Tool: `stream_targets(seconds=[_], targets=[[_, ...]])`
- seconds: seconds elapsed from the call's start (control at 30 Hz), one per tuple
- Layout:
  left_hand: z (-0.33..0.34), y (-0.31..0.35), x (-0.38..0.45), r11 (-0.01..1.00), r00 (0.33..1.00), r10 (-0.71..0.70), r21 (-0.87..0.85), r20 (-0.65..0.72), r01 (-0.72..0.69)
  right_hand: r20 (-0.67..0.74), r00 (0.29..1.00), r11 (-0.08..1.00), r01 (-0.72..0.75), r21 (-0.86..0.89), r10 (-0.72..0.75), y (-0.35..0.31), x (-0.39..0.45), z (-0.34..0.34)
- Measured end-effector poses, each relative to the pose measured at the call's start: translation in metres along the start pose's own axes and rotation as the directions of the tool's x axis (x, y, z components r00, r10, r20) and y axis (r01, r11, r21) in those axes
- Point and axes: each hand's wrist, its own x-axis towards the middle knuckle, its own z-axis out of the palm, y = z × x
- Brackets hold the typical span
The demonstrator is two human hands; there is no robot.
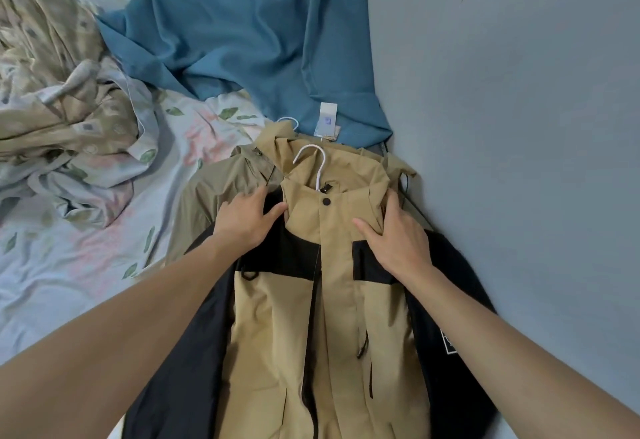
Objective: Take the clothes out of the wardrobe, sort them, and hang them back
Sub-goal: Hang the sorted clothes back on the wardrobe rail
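Nearest to me, my two bare forearms reach forward over a tan and black hooded jacket [332, 317] that lies face up on the bed, its front closed and its black sleeves spread to either side. My left hand [244, 218] rests flat on the jacket's left shoulder, fingers [258, 196] loosely spread and gripping nothing, the thumb lying toward the collar. My right hand [393, 237] lies on the opposite shoulder beside the collar, its fingers also straight and relaxed, pressing on the fabric rather than pinching it. Between my hands runs the placket with a dark snap button [326, 201] at the neck. Just beyond it, the hook of a white hanger [317, 165] comes out of the collar and lies on the tan hood. Under the jacket's left side a second, olive-tan garment [221, 182] shows, and the hook of another white hanger [289, 121] peeks out past the hood. Farther off, a teal garment [242, 33] lies spread across the bed with a white tag [327, 120] at its near edge. To the left sits a crumpled beige patterned quilt [52, 85] on the floral bedsheet [69, 265]. A pale grey wall [519, 109] runs along the right.
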Motion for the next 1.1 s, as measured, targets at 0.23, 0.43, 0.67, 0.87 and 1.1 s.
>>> stream_targets(seconds=[0.23,0.43,0.67,0.87,1.1], targets=[[0.009,-0.021,-0.033,0.985,0.993,0.08,-0.148,-0.088,-0.092,-0.072,0.997,0.999,0.011,0.036,-0.008,-0.006,-0.018,0.005],[-0.006,-0.031,-0.068,0.956,0.953,0.101,-0.238,-0.284,-0.172,-0.246,0.928,0.96,0.275,-0.049,-0.279,-0.052,-0.026,-0.016],[-0.036,-0.051,-0.112,0.93,0.892,0.16,-0.237,-0.422,-0.279,0.051,0.953,0.924,0.277,0.264,-0.3,-0.136,-0.028,-0.035],[-0.058,-0.072,-0.152,0.91,0.862,0.24,-0.205,-0.446,-0.359,-0.083,0.948,0.882,0.315,0.352,-0.306,-0.181,-0.066,-0.035],[-0.067,-0.102,-0.173,0.923,0.905,0.227,-0.217,-0.359,-0.318,-0.194,0.96,0.87,0.268,0.414,-0.204,-0.188,-0.07,-0.046]])
